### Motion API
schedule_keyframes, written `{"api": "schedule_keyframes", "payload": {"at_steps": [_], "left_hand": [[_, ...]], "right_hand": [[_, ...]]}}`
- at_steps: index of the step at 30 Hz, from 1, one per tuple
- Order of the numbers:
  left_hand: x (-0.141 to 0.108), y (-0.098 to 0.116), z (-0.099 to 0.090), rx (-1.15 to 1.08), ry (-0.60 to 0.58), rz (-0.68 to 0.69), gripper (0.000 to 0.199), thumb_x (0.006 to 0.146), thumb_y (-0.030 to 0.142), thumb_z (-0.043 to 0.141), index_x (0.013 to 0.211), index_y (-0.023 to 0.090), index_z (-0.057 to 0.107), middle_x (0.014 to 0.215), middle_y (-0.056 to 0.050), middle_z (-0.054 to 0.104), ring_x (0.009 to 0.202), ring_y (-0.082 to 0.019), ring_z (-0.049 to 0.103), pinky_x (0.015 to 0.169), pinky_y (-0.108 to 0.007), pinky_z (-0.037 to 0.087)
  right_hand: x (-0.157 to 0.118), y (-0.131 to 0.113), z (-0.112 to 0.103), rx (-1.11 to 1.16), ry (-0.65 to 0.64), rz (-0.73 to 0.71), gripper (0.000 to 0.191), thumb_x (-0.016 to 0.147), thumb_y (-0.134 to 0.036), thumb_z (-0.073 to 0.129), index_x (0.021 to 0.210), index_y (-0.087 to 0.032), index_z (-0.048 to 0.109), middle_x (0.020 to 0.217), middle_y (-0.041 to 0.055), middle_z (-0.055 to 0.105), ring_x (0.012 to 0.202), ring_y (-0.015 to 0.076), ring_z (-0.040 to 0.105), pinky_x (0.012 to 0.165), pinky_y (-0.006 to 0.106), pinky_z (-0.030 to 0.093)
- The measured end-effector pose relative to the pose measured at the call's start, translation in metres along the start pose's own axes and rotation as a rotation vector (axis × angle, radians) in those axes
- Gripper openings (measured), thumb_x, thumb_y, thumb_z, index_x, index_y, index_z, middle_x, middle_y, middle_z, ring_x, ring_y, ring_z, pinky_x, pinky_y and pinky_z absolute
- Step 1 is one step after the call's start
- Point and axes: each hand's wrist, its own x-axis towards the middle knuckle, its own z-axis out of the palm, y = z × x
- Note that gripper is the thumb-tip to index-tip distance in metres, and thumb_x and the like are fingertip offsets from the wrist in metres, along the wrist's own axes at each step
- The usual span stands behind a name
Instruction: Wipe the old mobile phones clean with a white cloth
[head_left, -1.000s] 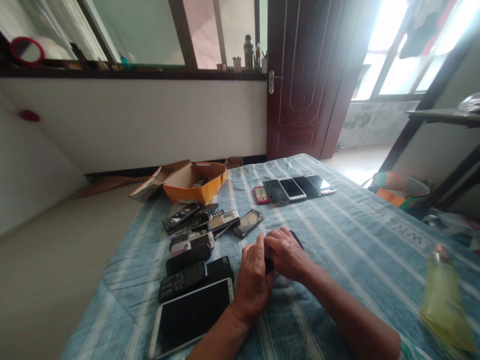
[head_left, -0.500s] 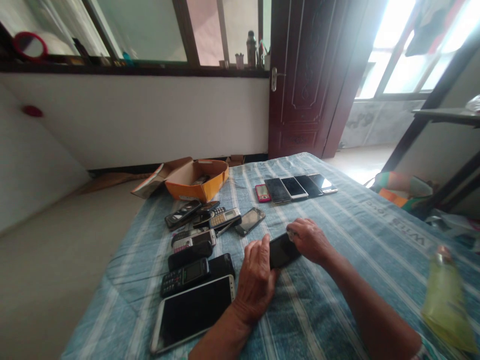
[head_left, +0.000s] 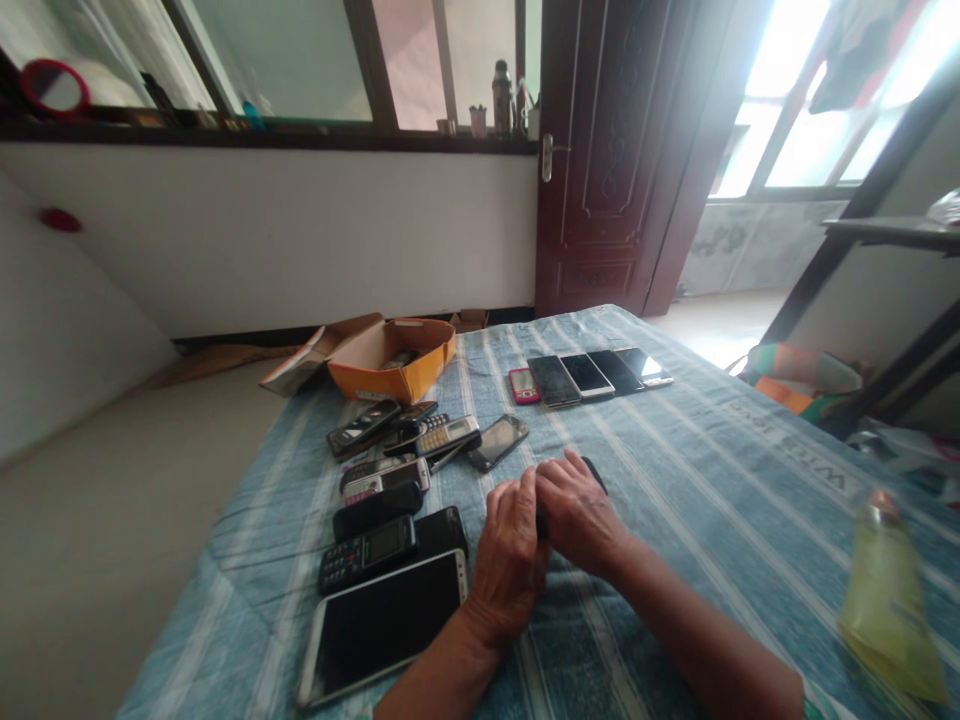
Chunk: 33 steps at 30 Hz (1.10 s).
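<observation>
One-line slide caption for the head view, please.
Left hand and right hand together on a mostly hidden dark device, with scattered phones and an open orange box on a striped blue cloth.

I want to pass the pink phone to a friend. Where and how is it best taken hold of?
Probably pinch the pink phone by its two short ends, coming from above and slightly left. It lies flat, its right side close to a dark phone, with cloth along its left side.
</observation>
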Motion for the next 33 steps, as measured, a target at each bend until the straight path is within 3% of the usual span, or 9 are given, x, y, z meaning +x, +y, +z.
{"api": "schedule_keyframes", "payload": {"at_steps": [6, 13, 18, 33], "left_hand": [[-0.003, -0.001, 0.003, 0.039, -0.021, -0.041, 0.074, 0.085, 0.014, 0.049, 0.149, 0.013, 0.011, 0.123, -0.018, 0.051, 0.115, -0.032, 0.049, 0.095, -0.051, 0.048], [-0.004, -0.001, 0.005, 0.074, -0.007, -0.009, 0.08, 0.078, 0.006, 0.051, 0.148, 0.009, 0.013, 0.122, -0.018, 0.051, 0.114, -0.033, 0.049, 0.094, -0.052, 0.049], [-0.004, 0.001, 0.004, 0.09, -0.016, -0.013, 0.079, 0.076, 0.005, 0.052, 0.147, 0.009, 0.017, 0.121, -0.018, 0.052, 0.114, -0.033, 0.049, 0.096, -0.051, 0.048], [-0.005, 0.002, 0.003, 0.151, -0.058, -0.029, 0.059, 0.076, 0.01, 0.062, 0.131, 0.006, 0.041, 0.119, -0.018, 0.054, 0.115, -0.034, 0.05, 0.098, -0.053, 0.048]], "right_hand": [[0.0, 0.023, -0.006, -0.03, 0.008, 0.122, 0.023, 0.086, -0.009, 0.046, 0.09, -0.021, 0.064, 0.096, 0.0051, 0.064, 0.093, 0.0208, 0.056, 0.106, 0.044, 0.025], [-0.003, 0.05, -0.002, 0.18, 0.12, 0.32, 0.031, 0.079, -0.007, 0.044, 0.097, -0.02, 0.067, 0.099, 0.007, 0.065, 0.091, 0.0193, 0.059, 0.082, 0.028, 0.042], [-0.005, 0.052, -0.002, 0.321, 0.17, 0.429, 0.03, 0.083, -0.017, 0.046, 0.104, -0.02, 0.068, 0.095, 0.0053, 0.067, 0.087, 0.0184, 0.061, 0.077, 0.027, 0.044], [-0.019, 0.048, -0.011, 0.393, 0.201, 0.584, 0.036, 0.078, -0.025, 0.046, 0.105, -0.018, 0.07, 0.101, 0.0073, 0.07, 0.095, 0.0218, 0.064, 0.083, 0.031, 0.046]]}}
